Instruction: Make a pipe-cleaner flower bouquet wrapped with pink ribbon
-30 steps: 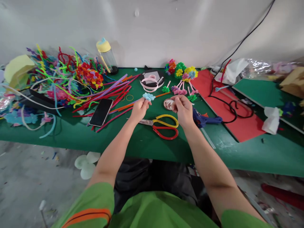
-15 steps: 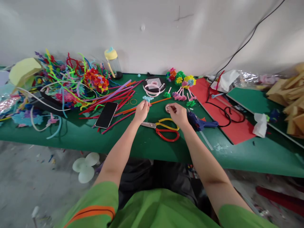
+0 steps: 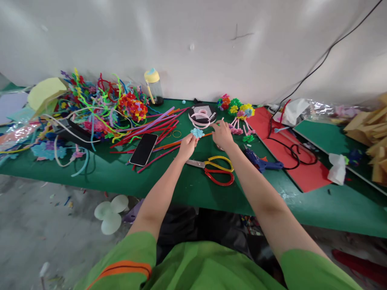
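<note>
My left hand is closed in a pinch on a light blue fuzzy flower, held up above the table with its petals facing up. My right hand reaches over the table just right of a pink ribbon roll, its fingers stretched out. A small green flower with a pink stem is partly hidden behind those fingers. Under the right hand a small round disc shows only in part. Scissors with yellow and red handles lie nearer to me, between my forearms.
Left lie a phone, loose pipe cleaners and a tangled heap of them. A bottle stands by the wall. Right are finished flowers, a blue glue gun, its black cord and a red board.
My right hand has left the round disc and moved forward to the small green flower. My left hand has turned the blue flower so its face shows more. The view has shifted slightly.
</note>
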`<state>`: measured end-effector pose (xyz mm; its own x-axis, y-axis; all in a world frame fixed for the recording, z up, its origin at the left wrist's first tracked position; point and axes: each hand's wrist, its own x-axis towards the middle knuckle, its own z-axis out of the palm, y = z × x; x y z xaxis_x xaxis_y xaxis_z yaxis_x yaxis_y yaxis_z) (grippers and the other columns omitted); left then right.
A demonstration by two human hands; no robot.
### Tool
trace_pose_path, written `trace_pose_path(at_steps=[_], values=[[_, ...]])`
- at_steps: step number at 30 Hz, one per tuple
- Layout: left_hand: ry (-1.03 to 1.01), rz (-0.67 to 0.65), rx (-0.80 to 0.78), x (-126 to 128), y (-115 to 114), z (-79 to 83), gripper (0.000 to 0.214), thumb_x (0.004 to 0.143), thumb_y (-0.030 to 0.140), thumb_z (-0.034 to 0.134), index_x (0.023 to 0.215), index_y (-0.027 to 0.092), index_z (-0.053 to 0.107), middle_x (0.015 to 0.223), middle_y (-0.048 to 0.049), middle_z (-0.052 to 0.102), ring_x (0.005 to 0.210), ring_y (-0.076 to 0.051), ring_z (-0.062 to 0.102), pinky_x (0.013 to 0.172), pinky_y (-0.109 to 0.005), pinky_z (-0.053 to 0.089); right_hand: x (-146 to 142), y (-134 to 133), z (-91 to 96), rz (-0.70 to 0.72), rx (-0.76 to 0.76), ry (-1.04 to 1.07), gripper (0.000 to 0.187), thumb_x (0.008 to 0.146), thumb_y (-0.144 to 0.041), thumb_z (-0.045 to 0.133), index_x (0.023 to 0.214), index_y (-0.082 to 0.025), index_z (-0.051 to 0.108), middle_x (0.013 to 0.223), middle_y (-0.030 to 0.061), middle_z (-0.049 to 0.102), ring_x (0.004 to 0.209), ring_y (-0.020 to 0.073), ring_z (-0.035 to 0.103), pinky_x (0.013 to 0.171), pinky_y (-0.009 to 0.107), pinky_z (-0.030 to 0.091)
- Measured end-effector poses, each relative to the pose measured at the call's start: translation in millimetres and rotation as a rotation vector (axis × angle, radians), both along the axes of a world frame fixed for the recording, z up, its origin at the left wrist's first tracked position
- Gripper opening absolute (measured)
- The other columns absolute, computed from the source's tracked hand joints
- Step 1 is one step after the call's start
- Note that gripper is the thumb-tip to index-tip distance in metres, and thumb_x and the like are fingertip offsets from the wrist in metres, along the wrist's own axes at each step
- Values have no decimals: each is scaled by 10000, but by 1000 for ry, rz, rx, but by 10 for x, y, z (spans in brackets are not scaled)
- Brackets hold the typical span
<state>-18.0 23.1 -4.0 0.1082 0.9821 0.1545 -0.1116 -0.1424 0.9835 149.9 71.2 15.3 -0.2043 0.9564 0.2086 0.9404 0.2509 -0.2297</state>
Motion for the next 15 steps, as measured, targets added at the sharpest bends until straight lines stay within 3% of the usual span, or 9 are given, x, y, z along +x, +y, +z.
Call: trace_pose_path(at_steps=[3, 6, 15], values=[[-36, 5, -8, 2, 18, -13, 529, 753, 690, 450, 634, 177, 404, 516, 71, 310, 455, -47, 258, 464, -222, 188, -77, 167, 42, 1, -9, -134, 409, 825, -125, 393, 1188, -197, 567, 1312, 173, 391, 1171, 377, 360, 857, 518, 393], [-86, -5, -3, 8, 27, -6, 526, 747, 682, 473, 622, 176, 402, 519, 71, 307, 457, -47, 264, 471, -227, 194, -147, 328, 31, 12, 22, -205, 359, 828, -136, 406, 1135, -153, 590, 1346, 183, 350, 1204, 380, 314, 902, 541, 351], [-155, -28, -15, 3, 39, -9, 501, 762, 640, 501, 615, 172, 397, 522, 73, 318, 460, -42, 254, 476, -229, 184, -376, 699, -88, 118, -137, -182, 487, 842, -203, 414, 1327, -154, 396, 1453, 147, 329, 1268, 330, 309, 967, 561, 341]])
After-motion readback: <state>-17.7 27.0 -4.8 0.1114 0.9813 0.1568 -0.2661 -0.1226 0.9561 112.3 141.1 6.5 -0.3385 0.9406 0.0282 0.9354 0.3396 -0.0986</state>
